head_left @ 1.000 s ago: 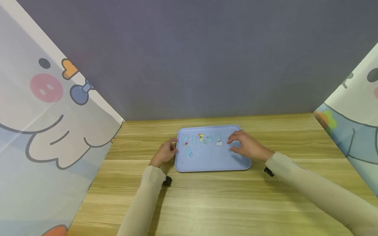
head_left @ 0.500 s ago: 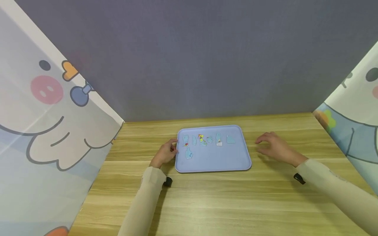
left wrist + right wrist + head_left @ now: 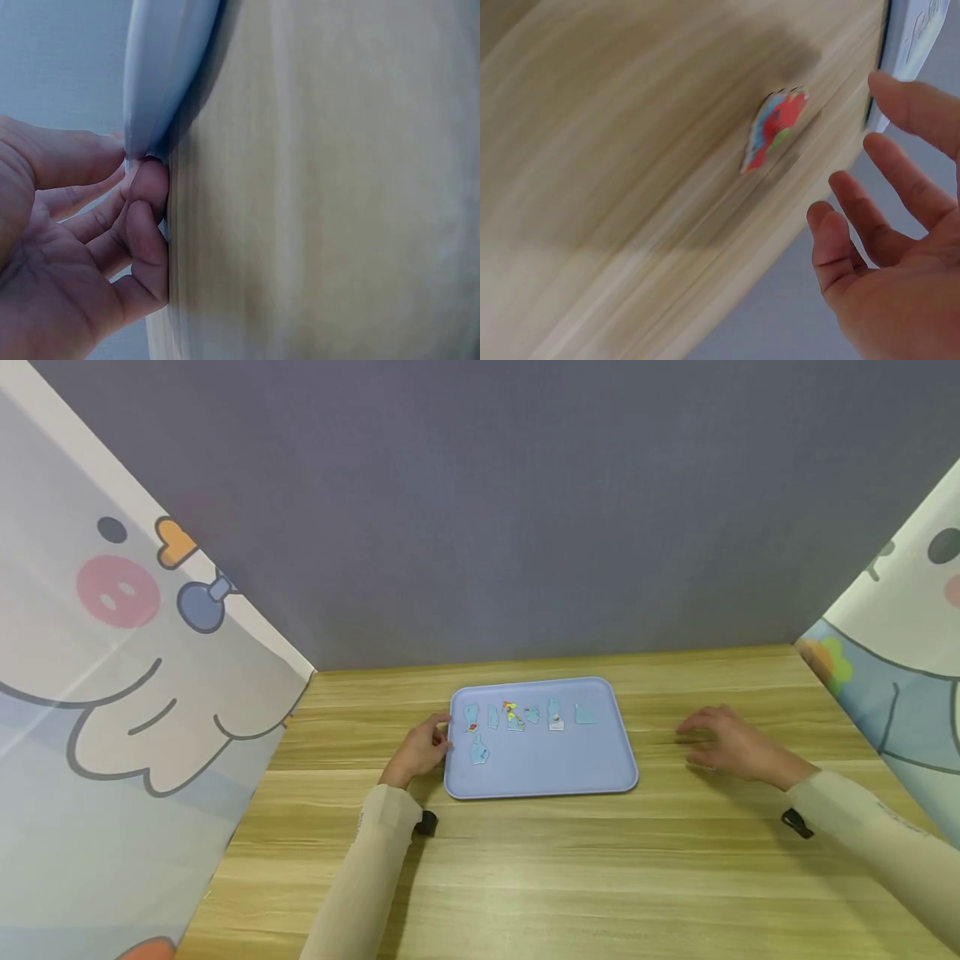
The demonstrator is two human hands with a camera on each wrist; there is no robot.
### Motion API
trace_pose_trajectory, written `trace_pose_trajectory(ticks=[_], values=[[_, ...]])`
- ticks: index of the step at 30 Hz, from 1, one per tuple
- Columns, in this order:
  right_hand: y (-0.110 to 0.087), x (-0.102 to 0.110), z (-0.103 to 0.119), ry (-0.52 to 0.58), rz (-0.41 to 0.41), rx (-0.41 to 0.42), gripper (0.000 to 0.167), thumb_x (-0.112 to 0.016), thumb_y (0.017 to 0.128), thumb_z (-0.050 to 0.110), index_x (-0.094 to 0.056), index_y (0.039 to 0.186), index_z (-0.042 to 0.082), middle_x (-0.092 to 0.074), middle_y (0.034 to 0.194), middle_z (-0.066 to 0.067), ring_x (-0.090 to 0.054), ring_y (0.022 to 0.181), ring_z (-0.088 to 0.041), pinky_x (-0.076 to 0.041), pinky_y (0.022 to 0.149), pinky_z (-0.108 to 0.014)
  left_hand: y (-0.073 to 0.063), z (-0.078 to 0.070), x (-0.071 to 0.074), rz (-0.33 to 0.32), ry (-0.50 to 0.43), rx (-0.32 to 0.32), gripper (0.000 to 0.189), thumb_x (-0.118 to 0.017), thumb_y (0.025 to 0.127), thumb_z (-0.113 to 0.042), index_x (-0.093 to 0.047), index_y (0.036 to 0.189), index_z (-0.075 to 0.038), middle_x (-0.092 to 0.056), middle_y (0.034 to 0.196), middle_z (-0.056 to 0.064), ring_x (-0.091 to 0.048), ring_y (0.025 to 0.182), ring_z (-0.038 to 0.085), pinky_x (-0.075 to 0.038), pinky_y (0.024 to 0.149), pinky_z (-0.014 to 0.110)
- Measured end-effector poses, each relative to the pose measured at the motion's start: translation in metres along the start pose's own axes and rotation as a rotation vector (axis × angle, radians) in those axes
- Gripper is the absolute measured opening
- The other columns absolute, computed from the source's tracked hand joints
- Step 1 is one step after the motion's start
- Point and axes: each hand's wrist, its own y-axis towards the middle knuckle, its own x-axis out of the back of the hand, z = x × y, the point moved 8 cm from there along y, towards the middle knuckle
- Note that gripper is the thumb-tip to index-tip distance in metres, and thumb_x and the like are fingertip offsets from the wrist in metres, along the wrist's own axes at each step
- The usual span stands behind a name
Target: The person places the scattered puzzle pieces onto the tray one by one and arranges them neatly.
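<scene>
At the left end of the pale blue tray [image 3: 555,770], my left hand [image 3: 418,750] pinches the rim, thumb above and fingertips curled beneath, as the left wrist view shows. On the tray lie several flat, irregular light-blue picture pieces [image 3: 516,718]: a row along the far side and a single piece [image 3: 480,750] below it at the left. My right hand [image 3: 731,745] hovers over the table to the right of the tray, fingers spread and holding nothing. In the right wrist view, a small red, blue and green picture piece [image 3: 775,129] lies on the wood near those fingertips.
The wood-grain table [image 3: 570,877] runs up to a grey partition [image 3: 480,527] at the back. Panels with cartoon animals stand at the left [image 3: 150,693] and the right [image 3: 900,635]. Black straps show at both wrists.
My right hand has moved right, from over the tray's right end to above the table. A triangular light-blue piece it partly covered now shows fully. The left hand stays at the rim.
</scene>
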Motion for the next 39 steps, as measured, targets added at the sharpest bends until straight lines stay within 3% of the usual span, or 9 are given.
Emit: trace_pose_trajectory(ticks=[11,16,23,29,32,39], values=[[-0.011,-0.005,-0.009,-0.065,-0.032,0.074,0.033,-0.084,0.066,0.012,-0.07,0.095,0.003,-0.062,0.089,-0.003,-0.054,0.081,-0.025,-0.035,0.078,-0.044,0.0,0.0,0.0,-0.003,-0.008,-0.004,0.049,-0.06,0.09,-0.002,-0.045,0.137,-0.004,-0.056,0.086,0.008,-0.054,0.074,0.019,-0.047,0.064,0.03],[-0.014,-0.011,-0.015,-0.047,-0.004,0.013,0.03,-0.082,0.069,0.006,-0.069,0.096,0.004,-0.059,0.085,0.002,-0.052,0.076,-0.019,-0.039,0.071,-0.036,0.001,0.0,0.0,0.001,-0.015,-0.01,0.05,-0.06,0.09,-0.001,-0.045,0.137,-0.004,-0.056,0.087,0.008,-0.053,0.074,0.019,-0.047,0.064,0.03],[-0.016,-0.012,-0.018,-0.014,0.01,-0.034,0.028,-0.079,0.072,0.002,-0.069,0.097,0.003,-0.059,0.086,0.002,-0.054,0.077,-0.021,-0.045,0.066,-0.036,0.001,-0.002,0.0,-0.003,-0.003,-0.008,0.049,-0.06,0.09,-0.002,-0.046,0.137,-0.004,-0.056,0.087,0.008,-0.053,0.074,0.019,-0.047,0.064,0.03],[-0.017,-0.006,-0.017,-0.013,-0.059,0.062,0.03,-0.083,0.065,0.002,-0.07,0.092,0.004,-0.062,0.084,0.003,-0.059,0.076,-0.019,-0.049,0.066,-0.033,0.0,-0.003,-0.001,-0.006,-0.004,-0.009,0.048,-0.06,0.09,-0.001,-0.046,0.136,-0.004,-0.056,0.086,0.007,-0.054,0.074,0.019,-0.047,0.064,0.029],[-0.019,-0.006,-0.018,-0.015,-0.044,0.085,0.031,-0.084,0.065,0.003,-0.069,0.092,0.003,-0.06,0.083,0.004,-0.057,0.074,-0.017,-0.048,0.064,-0.032,0.0,-0.003,-0.001,-0.008,-0.004,-0.009,0.048,-0.06,0.09,-0.002,-0.046,0.136,-0.004,-0.056,0.086,0.007,-0.053,0.074,0.019,-0.047,0.064,0.03],[-0.022,-0.008,-0.024,-0.028,-0.008,0.022,0.033,-0.083,0.067,0.004,-0.069,0.096,0.002,-0.06,0.086,0.004,-0.057,0.076,-0.017,-0.048,0.066,-0.034,0.001,-0.001,-0.001,-0.01,-0.004,-0.009,0.048,-0.06,0.09,-0.002,-0.046,0.136,-0.004,-0.055,0.086,0.007,-0.053,0.074,0.019,-0.046,0.063,0.029]])
